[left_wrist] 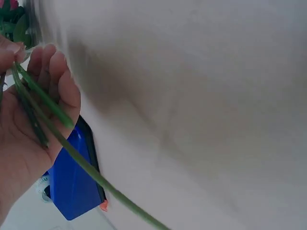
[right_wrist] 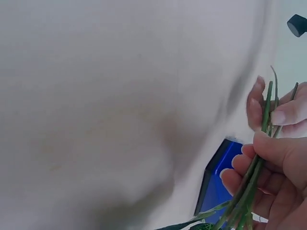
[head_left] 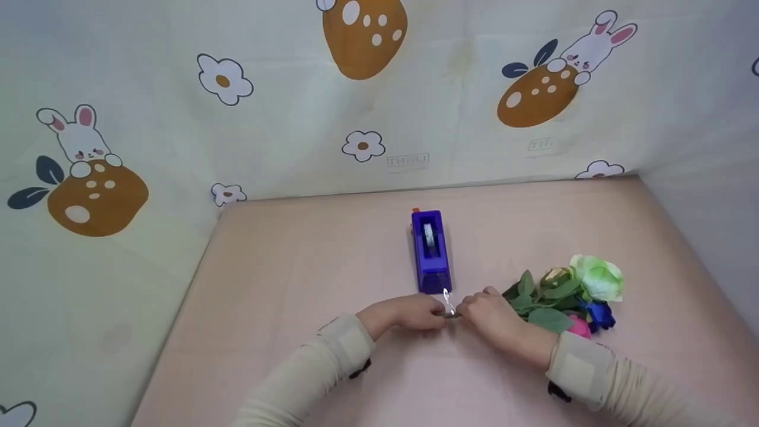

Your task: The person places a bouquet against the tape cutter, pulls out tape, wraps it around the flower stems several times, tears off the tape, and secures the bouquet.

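A bunch of artificial flowers lies to the right, with a pale green rose (head_left: 599,277), a blue flower (head_left: 600,314) and a pink flower (head_left: 580,326). My right hand (head_left: 495,317) grips their stems below the leaves, thumb across them in the right wrist view, where the green stems (right_wrist: 250,184) run through the fingers. Close to its fingertips, my left hand (head_left: 412,312) pinches the stem ends; one long stem (left_wrist: 88,167) crosses its palm in the left wrist view. A shiny strip of clear tape (head_left: 449,301) stands up between the two hands.
Just beyond the hands, a blue tape dispenser (head_left: 431,267) with a roll of clear tape (head_left: 429,235) stands on the pink-covered table (head_left: 296,249). A patterned cloth wall (head_left: 284,130) rises along the table's back edge and left side.
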The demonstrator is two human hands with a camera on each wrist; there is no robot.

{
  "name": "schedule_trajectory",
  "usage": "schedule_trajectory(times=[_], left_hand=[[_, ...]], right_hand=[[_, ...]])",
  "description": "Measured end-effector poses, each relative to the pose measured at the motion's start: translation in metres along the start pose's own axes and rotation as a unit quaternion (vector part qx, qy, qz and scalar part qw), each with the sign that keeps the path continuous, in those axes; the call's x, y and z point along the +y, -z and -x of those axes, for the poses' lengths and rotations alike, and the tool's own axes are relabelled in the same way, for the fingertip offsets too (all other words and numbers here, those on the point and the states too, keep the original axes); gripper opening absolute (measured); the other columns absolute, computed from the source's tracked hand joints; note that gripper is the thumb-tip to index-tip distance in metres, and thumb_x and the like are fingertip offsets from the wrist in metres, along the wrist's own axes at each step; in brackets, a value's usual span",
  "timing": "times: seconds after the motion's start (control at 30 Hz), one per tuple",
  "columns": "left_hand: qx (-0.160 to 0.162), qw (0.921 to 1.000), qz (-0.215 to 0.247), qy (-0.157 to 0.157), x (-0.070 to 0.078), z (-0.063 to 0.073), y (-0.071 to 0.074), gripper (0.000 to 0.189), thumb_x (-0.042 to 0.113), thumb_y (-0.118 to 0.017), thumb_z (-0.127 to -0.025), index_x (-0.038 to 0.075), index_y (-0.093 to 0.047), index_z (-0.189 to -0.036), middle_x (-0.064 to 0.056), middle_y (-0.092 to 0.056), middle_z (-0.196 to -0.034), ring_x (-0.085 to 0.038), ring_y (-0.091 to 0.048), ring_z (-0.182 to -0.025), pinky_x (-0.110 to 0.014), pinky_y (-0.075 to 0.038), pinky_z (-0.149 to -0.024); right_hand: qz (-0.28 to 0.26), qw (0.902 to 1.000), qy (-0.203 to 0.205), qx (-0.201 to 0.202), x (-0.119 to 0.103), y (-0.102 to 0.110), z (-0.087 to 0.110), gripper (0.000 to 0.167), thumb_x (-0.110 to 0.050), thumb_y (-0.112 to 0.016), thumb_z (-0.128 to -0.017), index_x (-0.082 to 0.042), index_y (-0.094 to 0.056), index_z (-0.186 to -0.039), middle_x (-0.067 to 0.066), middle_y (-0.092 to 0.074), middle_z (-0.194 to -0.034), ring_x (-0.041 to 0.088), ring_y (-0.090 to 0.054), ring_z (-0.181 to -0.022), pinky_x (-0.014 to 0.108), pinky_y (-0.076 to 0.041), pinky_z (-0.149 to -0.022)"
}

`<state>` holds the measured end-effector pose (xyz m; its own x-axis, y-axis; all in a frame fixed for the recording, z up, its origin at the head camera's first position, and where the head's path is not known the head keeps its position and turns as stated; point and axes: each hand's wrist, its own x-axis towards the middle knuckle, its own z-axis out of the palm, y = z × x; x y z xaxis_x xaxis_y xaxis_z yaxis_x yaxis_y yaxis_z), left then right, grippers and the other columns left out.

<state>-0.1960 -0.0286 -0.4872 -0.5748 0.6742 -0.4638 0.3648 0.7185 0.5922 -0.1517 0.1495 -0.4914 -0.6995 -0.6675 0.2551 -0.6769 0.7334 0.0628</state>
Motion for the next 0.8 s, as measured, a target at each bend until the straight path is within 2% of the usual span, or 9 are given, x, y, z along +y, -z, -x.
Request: schedule_trajectory(times=[0.17, 0.27, 0.37, 0.43, 0.5, 0.57, 0.67, 0.8], left_hand=[[0.043, 0.9975, -0.049, 0.025, 0.008, -0.004, -0.005, 0.026, 0.025, -0.054, -0.088, 0.013, -0.050, -0.065, 0.006, -0.043, -0.058, -0.008, -0.039, -0.053, -0.020, -0.032, -0.049], [0.071, 0.9951, -0.064, 0.026, 0.011, -0.004, -0.008, 0.033, 0.028, -0.057, -0.086, 0.015, -0.047, -0.058, 0.007, -0.039, -0.054, -0.008, -0.036, -0.051, -0.021, -0.030, -0.047], [0.076, 0.9964, -0.039, 0.005, 0.009, -0.003, -0.008, 0.035, 0.032, -0.060, -0.085, 0.016, -0.046, -0.057, 0.008, -0.039, -0.053, -0.006, -0.036, -0.050, -0.020, -0.030, -0.046], [0.064, 0.9979, -0.004, -0.006, 0.006, -0.001, -0.007, 0.037, 0.037, -0.061, -0.085, 0.015, -0.049, -0.059, 0.008, -0.041, -0.052, -0.005, -0.037, -0.048, -0.019, -0.031, -0.046], [0.050, 0.9982, 0.027, -0.016, 0.002, 0.000, -0.005, 0.037, 0.040, -0.060, -0.086, 0.012, -0.054, -0.063, 0.008, -0.043, -0.052, -0.004, -0.039, -0.048, -0.019, -0.032, -0.046], [0.039, 0.9981, 0.041, -0.025, -0.002, 0.001, -0.004, 0.041, 0.043, -0.055, -0.089, 0.007, -0.058, -0.069, 0.008, -0.043, -0.054, -0.004, -0.040, -0.049, -0.018, -0.033, -0.048], [0.049, 0.9975, 0.008, -0.051, -0.007, 0.001, -0.006, 0.042, 0.041, -0.048, -0.093, 0.005, -0.060, -0.075, 0.008, -0.042, -0.058, -0.004, -0.039, -0.054, -0.018, -0.033, -0.052], [0.086, 0.9915, -0.063, -0.074, -0.008, 0.002, -0.013, 0.037, 0.038, -0.045, -0.095, 0.009, -0.059, -0.077, 0.008, -0.042, -0.062, -0.005, -0.040, -0.058, -0.018, -0.034, -0.055]], right_hand=[[0.002, 0.9999, 0.008, 0.008, -0.001, 0.003, -0.001, 0.008, -0.008, -0.070, -0.070, -0.012, -0.064, -0.071, -0.002, -0.062, -0.067, 0.013, -0.055, -0.060, 0.027, -0.031, -0.057], [0.008, 0.9999, 0.003, 0.007, 0.000, 0.005, -0.001, 0.008, -0.013, -0.072, -0.071, -0.011, -0.064, -0.071, -0.001, -0.062, -0.067, 0.013, -0.055, -0.060, 0.027, -0.032, -0.058], [0.019, 0.9998, 0.000, 0.003, 0.001, 0.007, 0.000, 0.010, -0.014, -0.071, -0.071, -0.010, -0.062, -0.070, -0.001, -0.060, -0.065, 0.014, -0.054, -0.060, 0.028, -0.033, -0.058], [0.021, 0.9998, -0.002, -0.003, 0.001, 0.007, 0.000, 0.012, -0.016, -0.071, -0.072, -0.010, -0.062, -0.069, -0.001, -0.059, -0.064, 0.014, -0.053, -0.060, 0.028, -0.033, -0.059], [0.022, 0.9996, -0.008, -0.014, 0.001, 0.008, 0.001, 0.010, -0.012, -0.070, -0.071, -0.010, -0.061, -0.069, -0.001, -0.057, -0.064, 0.015, -0.052, -0.059, 0.028, -0.032, -0.059], [0.022, 0.9994, -0.014, -0.022, 0.002, 0.007, 0.002, 0.009, -0.010, -0.070, -0.071, -0.009, -0.060, -0.069, -0.001, -0.057, -0.064, 0.015, -0.051, -0.060, 0.029, -0.032, -0.059], [0.026, 0.9991, -0.023, -0.025, 0.001, 0.008, 0.003, 0.010, -0.004, -0.069, -0.068, -0.009, -0.060, -0.070, 0.000, -0.057, -0.064, 0.016, -0.051, -0.060, 0.029, -0.031, -0.059], [0.024, 0.9992, -0.031, -0.007, 0.001, 0.007, 0.003, 0.010, -0.004, -0.071, -0.067, -0.008, -0.062, -0.070, 0.001, -0.059, -0.064, 0.017, -0.053, -0.060, 0.029, -0.033, -0.060]])
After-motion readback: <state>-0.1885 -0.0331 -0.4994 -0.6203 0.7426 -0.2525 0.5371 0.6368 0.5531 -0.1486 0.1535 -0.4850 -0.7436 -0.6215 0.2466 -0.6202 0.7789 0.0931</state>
